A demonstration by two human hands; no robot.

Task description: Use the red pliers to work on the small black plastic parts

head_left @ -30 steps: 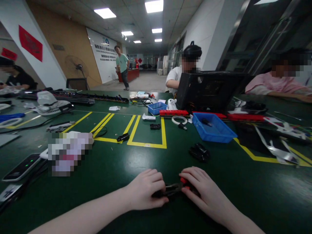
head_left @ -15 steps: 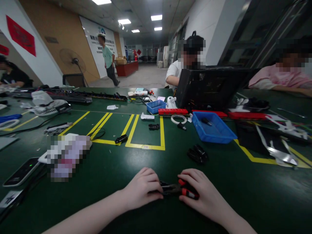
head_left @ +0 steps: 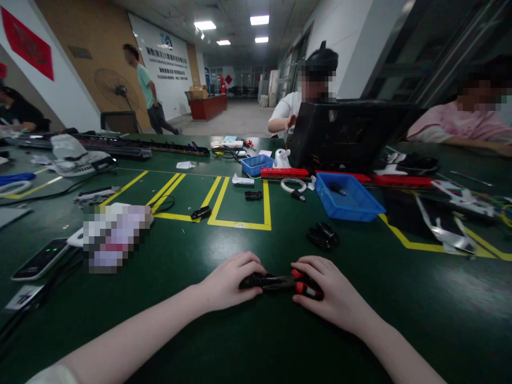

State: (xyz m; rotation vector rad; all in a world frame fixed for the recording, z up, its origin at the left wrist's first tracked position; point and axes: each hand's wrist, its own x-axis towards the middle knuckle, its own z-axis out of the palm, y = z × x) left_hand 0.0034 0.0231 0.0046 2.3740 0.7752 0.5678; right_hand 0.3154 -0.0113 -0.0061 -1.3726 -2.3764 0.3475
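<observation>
My right hand [head_left: 334,290] is closed around the red-and-black handles of a pair of pliers [head_left: 309,290]. The jaws point left and meet a small black plastic part [head_left: 251,281]. Pinched between the thumb and fingers of my left hand [head_left: 230,281], that part lies low over the green table; exactly how the jaws grip it is too dark to make out. Beyond my right hand sits a small pile of similar black parts [head_left: 323,236]. Two more lie farther off, one black part [head_left: 253,196] inside the yellow-taped box and another [head_left: 200,213] left of it.
A blue tray [head_left: 347,210] with a dark item inside stands at right, before a large black case [head_left: 340,136]. Further back is a smaller blue tray [head_left: 252,172]. Phone-like device [head_left: 42,260] and cables lie left. A person [head_left: 286,109] sits across the table.
My left hand has shifted slightly left on the black part, exposing more of it. The view has tilted down somewhat. In the background, a walking person has moved left.
</observation>
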